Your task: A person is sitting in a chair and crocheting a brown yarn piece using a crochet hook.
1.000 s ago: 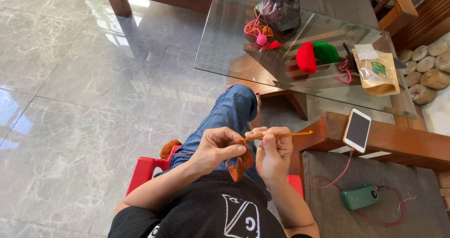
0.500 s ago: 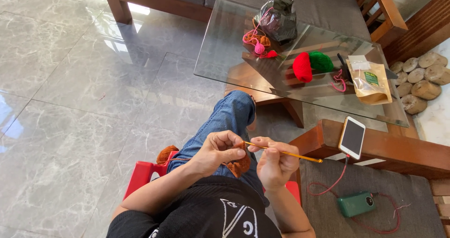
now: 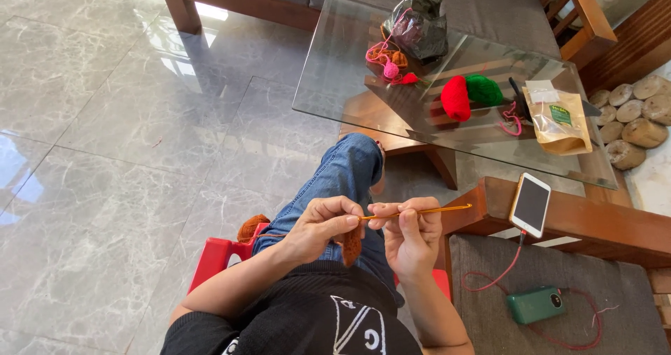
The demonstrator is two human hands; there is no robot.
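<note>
Brown yarn ball (image 3: 251, 227) on red stool (image 3: 213, 257) edge, strand soft, light. My left hand (image 3: 320, 226) grip closed pinching floppy brown crochet piece (image 3: 351, 243). Right hand (image 3: 409, 235) closed on thin stiff orange hook (image 3: 419, 212), mid-shaft.

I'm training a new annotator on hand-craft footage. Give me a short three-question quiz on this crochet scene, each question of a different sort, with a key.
1. True or false: the right hand holds the thin orange crochet hook.
2. Multiple choice: where does the small rust-brown crocheted piece hang? A) on the glass-topped coffee table B) below the fingers of the left hand C) on the white smartphone
3. Fill in: beside the red ball of yarn on the glass lies a ____ ball of yarn.

Key: 1 true; 2 B; 3 green.
</note>
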